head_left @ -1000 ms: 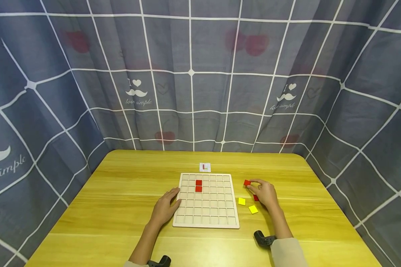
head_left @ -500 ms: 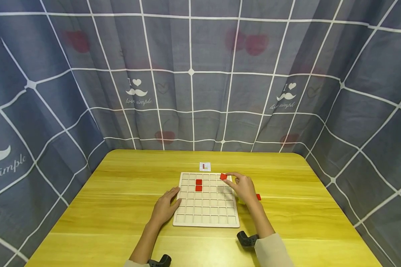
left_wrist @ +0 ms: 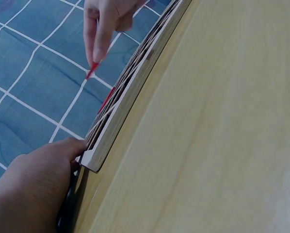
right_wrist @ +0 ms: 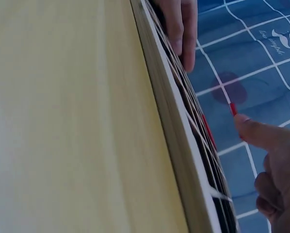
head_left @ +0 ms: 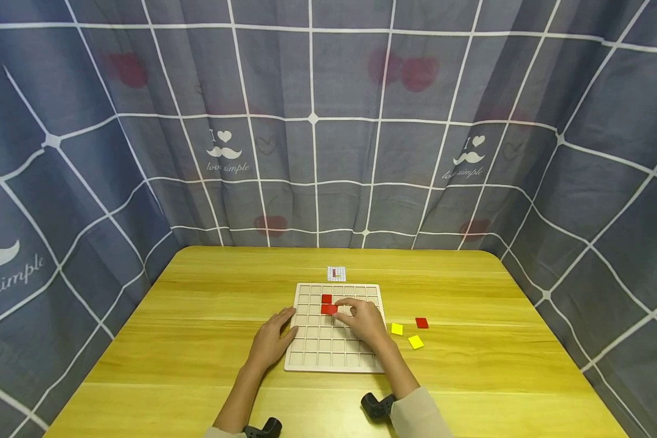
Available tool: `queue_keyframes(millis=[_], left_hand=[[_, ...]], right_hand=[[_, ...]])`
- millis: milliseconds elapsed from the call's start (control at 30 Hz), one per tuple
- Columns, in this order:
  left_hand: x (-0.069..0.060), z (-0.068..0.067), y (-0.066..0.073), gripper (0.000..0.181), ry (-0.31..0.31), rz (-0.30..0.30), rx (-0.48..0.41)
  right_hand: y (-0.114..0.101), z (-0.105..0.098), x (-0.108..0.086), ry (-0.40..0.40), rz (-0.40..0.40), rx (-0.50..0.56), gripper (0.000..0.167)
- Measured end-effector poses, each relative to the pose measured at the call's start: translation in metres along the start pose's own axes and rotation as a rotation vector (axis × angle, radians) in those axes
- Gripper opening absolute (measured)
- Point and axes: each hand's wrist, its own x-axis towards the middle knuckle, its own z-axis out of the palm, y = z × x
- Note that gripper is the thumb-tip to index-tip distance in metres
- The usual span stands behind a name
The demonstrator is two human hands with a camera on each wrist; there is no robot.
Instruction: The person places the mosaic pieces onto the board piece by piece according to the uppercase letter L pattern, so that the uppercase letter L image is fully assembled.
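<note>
The right hand (head_left: 365,321) is narrowed to a pinch, thumb and fingertips gripping a held red tile (head_left: 333,309) at its edge. That tile juts toward 10 o'clock from the hand, over the gridded board (head_left: 334,345); both wrist views show it raised clear of the board — not touching it. In the head view it overlaps the lower red tile (head_left: 324,309), which lies in the board; the upper red tile (head_left: 326,298) sits in the cell at 12 o'clock from that one.

The left hand (head_left: 270,344) holds nothing, its fingers extended against the board's 9 o'clock edge. On the surface (head_left: 170,353), off the board's 3 o'clock side, lie the nearer yellow tile (head_left: 396,329), the farther yellow tile (head_left: 416,342) and a loose red tile (head_left: 421,323). A small grid-printed card (head_left: 336,274) lies at 12 o'clock — just beyond the board.
</note>
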Motion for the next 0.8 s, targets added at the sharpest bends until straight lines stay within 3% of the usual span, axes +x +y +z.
queue_keyframes(millis=[300, 633, 800], left_hand=[[0.0, 0.001, -0.001, 0.045, 0.011, 0.008, -0.001], [0.0, 0.001, 0.001, 0.044, 0.011, 0.015, -0.006], [0.0, 0.001, -0.001, 0.044, 0.031, 0.032, -0.002]], right_hand=[[0.002, 0.016, -0.005, -0.085, -0.011, -0.009, 0.026], [0.004, 0.02, -0.005, -0.089, 0.005, -0.05, 0.028], [0.005, 0.018, -0.005, -0.082, 0.001, 0.011, 0.027]])
